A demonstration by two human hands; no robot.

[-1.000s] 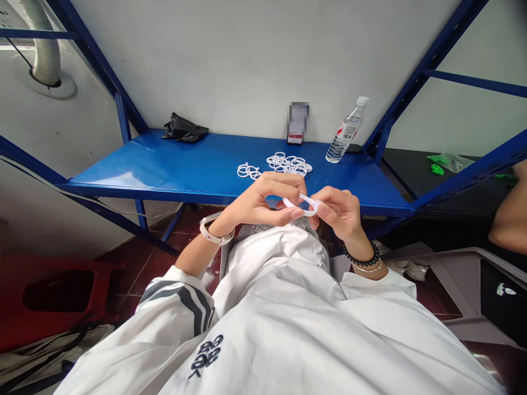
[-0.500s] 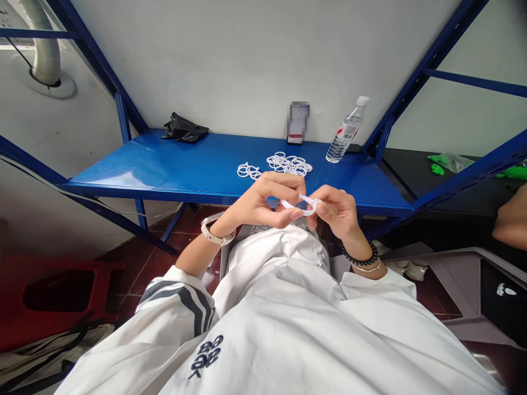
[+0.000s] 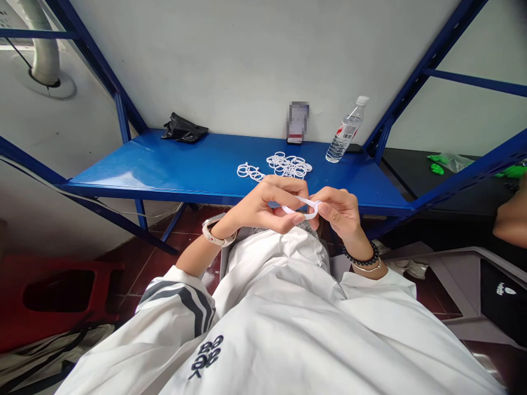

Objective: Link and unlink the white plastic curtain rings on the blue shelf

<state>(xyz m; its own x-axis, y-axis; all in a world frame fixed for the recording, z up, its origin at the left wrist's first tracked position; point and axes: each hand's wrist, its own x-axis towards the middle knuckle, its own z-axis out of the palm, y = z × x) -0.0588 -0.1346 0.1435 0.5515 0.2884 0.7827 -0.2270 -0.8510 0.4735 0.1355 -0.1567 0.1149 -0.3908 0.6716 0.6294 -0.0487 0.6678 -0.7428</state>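
Note:
Both my hands meet just in front of the blue shelf's (image 3: 173,164) front edge, pinching one white plastic ring (image 3: 300,207) between them. My left hand (image 3: 267,206) grips its left side with curled fingers. My right hand (image 3: 340,211) pinches its right end between thumb and forefinger. Behind them on the shelf lie a heap of white rings (image 3: 289,164) and a smaller linked cluster of rings (image 3: 249,171) to its left.
A water bottle (image 3: 346,131) stands at the shelf's back right, a small card (image 3: 298,123) leans on the wall, and a black bag (image 3: 183,129) lies back left. Blue frame posts flank the shelf. Another person's arm (image 3: 510,216) shows at far right. A red stool (image 3: 53,293) sits lower left.
My hands have kept hold of the ring and shifted only slightly; the ring now sits flatter and a little lower. The other person's arm has drawn back to the right.

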